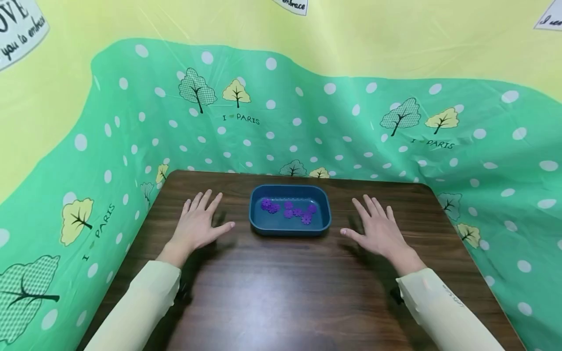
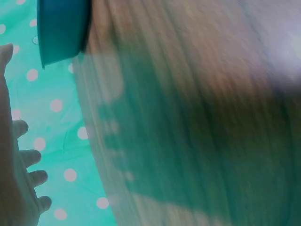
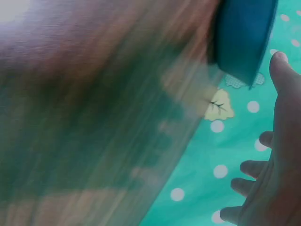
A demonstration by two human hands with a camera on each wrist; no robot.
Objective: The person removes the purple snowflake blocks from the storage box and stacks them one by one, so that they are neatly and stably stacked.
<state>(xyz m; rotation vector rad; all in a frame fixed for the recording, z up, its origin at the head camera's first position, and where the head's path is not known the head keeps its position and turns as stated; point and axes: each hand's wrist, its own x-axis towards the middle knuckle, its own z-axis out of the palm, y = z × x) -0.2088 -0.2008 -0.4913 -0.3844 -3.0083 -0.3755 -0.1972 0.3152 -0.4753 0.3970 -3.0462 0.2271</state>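
A dark blue rectangular tray (image 1: 290,230) with rounded corners sits on the table toward its far edge. Several small purple flower-shaped pieces (image 1: 298,212) lie loose inside it. To the left of the tray, my left hand (image 1: 198,225) is held palm down with fingers spread and nothing in it. My right hand (image 1: 378,228) mirrors it on the other side, fingers spread, also holding nothing. Both thumbs point inward toward the tray, apart from its walls. Each wrist view shows the tray's outer wall (image 2: 63,33) beyond the hand, and a hand's shadow on the wood.
The brown wood-grain table (image 1: 290,292) has rounded far corners and a bright reflection in the middle. Behind and beside it hangs a green and yellow cloth (image 1: 307,131) with white dots and printed trees, close to the far edge.
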